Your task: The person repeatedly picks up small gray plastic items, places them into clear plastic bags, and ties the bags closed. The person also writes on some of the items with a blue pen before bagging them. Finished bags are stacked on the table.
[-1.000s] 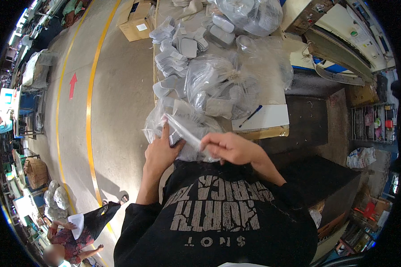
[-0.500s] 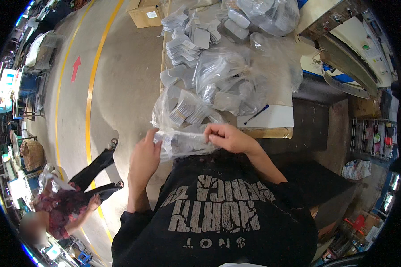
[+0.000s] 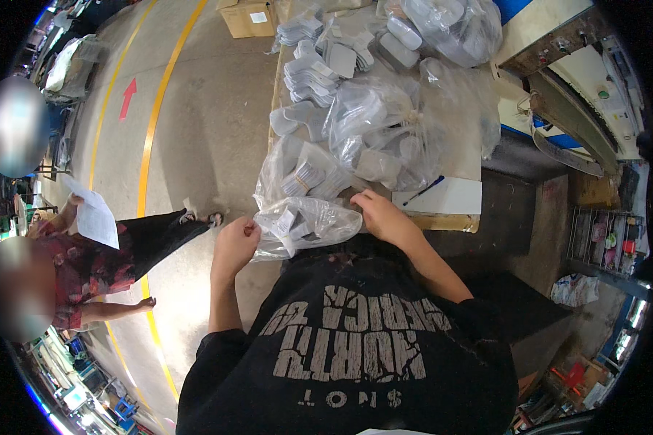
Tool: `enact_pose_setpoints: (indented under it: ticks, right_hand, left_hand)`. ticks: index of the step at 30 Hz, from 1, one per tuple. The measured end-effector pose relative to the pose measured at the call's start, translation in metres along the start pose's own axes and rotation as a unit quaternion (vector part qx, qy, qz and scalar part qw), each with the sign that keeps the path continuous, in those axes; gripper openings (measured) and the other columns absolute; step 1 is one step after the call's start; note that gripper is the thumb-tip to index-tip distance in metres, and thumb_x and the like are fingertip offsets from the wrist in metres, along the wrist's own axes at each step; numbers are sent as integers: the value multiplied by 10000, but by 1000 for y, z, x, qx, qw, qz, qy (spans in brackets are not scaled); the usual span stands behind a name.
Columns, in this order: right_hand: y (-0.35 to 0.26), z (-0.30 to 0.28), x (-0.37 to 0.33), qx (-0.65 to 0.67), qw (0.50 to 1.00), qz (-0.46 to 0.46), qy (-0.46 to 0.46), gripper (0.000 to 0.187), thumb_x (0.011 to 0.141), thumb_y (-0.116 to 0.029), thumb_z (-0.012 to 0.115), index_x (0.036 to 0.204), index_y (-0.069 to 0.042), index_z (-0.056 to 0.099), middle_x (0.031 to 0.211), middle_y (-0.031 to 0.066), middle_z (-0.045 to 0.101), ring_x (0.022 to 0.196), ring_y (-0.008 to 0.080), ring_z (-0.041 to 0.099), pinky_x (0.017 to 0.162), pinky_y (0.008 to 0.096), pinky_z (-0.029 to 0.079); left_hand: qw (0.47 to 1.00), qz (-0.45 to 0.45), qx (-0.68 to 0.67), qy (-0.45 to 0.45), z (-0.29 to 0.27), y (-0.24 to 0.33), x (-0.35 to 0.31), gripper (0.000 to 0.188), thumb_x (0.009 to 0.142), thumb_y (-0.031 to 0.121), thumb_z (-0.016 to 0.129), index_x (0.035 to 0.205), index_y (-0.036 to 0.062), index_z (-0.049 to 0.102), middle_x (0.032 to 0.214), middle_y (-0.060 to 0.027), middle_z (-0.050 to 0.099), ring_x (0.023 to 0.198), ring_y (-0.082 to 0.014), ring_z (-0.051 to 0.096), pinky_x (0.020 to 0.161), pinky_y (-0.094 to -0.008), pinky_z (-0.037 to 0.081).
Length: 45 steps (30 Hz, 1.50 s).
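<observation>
A clear plastic bag (image 3: 268, 190) lies at the near left corner of the table, its loose lower part (image 3: 334, 221) spread out in front of my body. Banded grey flat pieces (image 3: 306, 178) sit inside it, and a smaller grey-and-white bundle (image 3: 292, 223) shows through the lower part. My left hand (image 3: 235, 248) is closed, pinching the bag's left edge. On the other side, my right hand (image 3: 386, 217) has its fingers curled at the bag's right edge; the fingertips are partly hidden there.
Behind lie a knotted bag (image 3: 377, 119) of grey pieces and loose stacks (image 3: 308, 80). A pen (image 3: 423, 190) rests on white paper (image 3: 453, 197) at right. A cardboard box (image 3: 247, 18) stands beyond. Left, a person (image 3: 87, 272) holding a sheet (image 3: 96, 217) walks along the floor lane.
The bag's lower part has gone from stretched taut to slack and wider. My right hand has moved up and right, my left slightly down. The person at left has come further up the lane.
</observation>
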State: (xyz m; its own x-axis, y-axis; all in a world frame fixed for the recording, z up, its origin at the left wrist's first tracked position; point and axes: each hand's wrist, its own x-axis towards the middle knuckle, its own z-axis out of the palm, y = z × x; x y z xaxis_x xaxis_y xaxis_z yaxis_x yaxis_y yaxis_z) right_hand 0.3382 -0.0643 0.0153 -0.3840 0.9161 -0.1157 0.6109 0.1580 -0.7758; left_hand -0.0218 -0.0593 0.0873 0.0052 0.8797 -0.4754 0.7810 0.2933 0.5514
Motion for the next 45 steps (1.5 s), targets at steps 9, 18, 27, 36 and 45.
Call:
enact_pose_setpoints:
  ticks: [9,18,27,36,45]
  right_hand:
    - [-23,6,3,-192,969,72,-137,374,925,-276,636,1227,-75,548,1133,176,641,870,423,701,762,526,576]
    - [-19,7,7,-286,944,78,-146,384,956,-282,582,1269,-64,541,1292,194,613,881,372,734,758,509,592]
    - [-5,-43,3,-77,997,-20,-17,438,900,-367,710,1172,-31,642,1131,177,691,777,403,692,737,450,573]
    - [-52,-49,14,413,888,83,185,263,1065,-261,554,1149,-27,641,838,42,665,692,149,627,636,333,523]
    - [-110,-4,25,-77,987,-139,-29,326,1006,-306,642,1200,-47,613,1072,140,691,932,293,697,857,460,536]
  left_hand:
    - [930,-40,-362,-52,-28,23,-9,149,1029,189,638,1049,42,648,885,-13,674,765,-84,579,710,-232,450]
    - [898,-8,-435,-71,-32,27,-16,179,1032,218,633,1014,41,612,839,-1,620,661,-74,521,623,-231,401]
    - [834,-69,-543,-75,-34,30,-20,217,1038,238,601,1169,98,500,880,-34,617,530,-50,381,513,-227,355]
    - [836,-1,-529,-143,-29,56,-23,366,1048,266,567,1308,75,395,1260,-205,668,615,-155,633,595,-290,559]
    - [831,26,-555,-32,-19,82,-23,484,1035,346,529,1396,64,374,1478,-200,565,570,-145,630,546,-261,564]
